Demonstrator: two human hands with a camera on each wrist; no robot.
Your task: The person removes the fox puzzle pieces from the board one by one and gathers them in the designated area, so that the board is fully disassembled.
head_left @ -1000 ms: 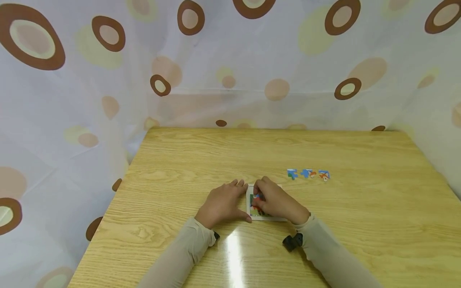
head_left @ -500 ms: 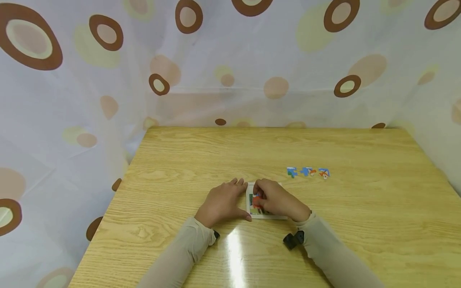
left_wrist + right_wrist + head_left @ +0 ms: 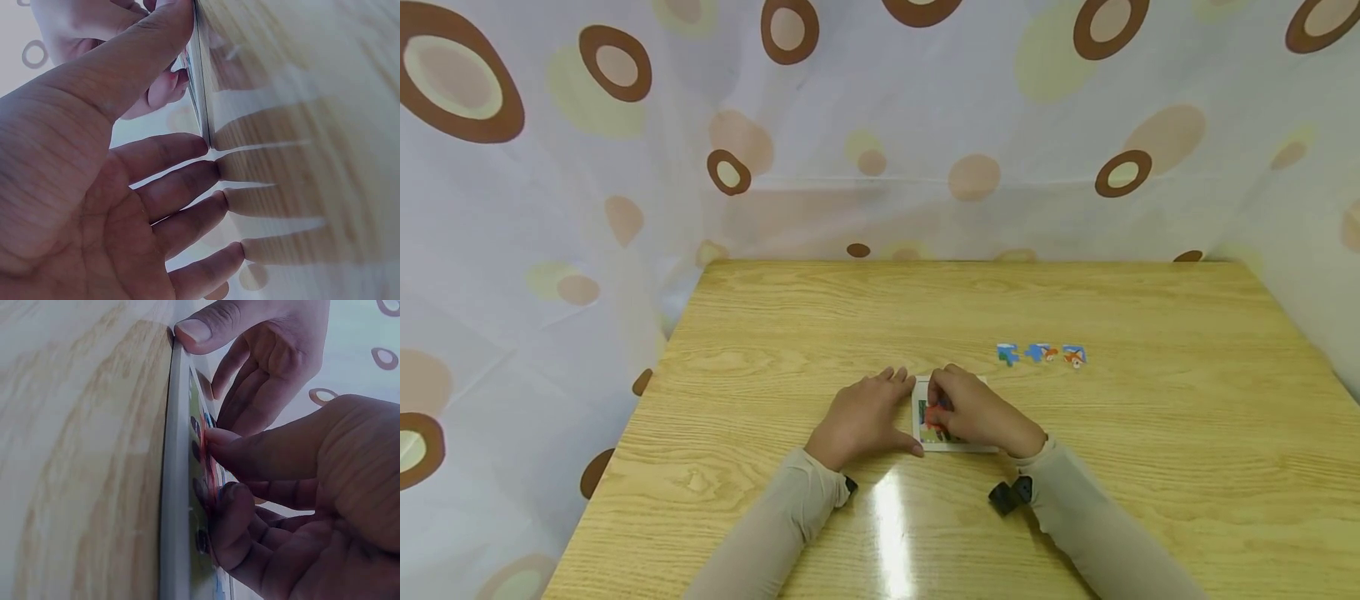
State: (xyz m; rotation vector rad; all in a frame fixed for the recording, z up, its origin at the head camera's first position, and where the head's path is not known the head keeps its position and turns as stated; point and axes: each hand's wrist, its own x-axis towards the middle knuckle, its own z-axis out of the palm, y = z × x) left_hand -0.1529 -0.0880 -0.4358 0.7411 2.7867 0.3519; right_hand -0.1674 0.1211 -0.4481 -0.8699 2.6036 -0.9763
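Note:
A small white-framed jigsaw puzzle (image 3: 955, 447) lies flat on the table, with a colourful picture inside its border. My left hand (image 3: 865, 421) rests along its left side, fingers extended; thumb and index fingertip touch the two left corners. Over the picture, my right hand (image 3: 979, 414) has bent fingers and pinches a reddish puzzle piece (image 3: 212, 475) between thumb and fingers, down at the picture's surface. Much of the puzzle's right part is hidden under this hand. In the left wrist view, the left hand's fingers (image 3: 181, 187) are spread, their tips on the tabletop.
Three loose puzzle pieces lie in a row beyond the right hand: a blue and green one (image 3: 1007, 353), a blue and orange one (image 3: 1040, 352) and one with a fox face (image 3: 1074, 355). A spotted curtain (image 3: 925, 125) surrounds the wooden table (image 3: 820, 308).
Both hands stay at the puzzle with almost no movement. The right fingers shift only slightly over the picture. The whole head view has slid a little upward.

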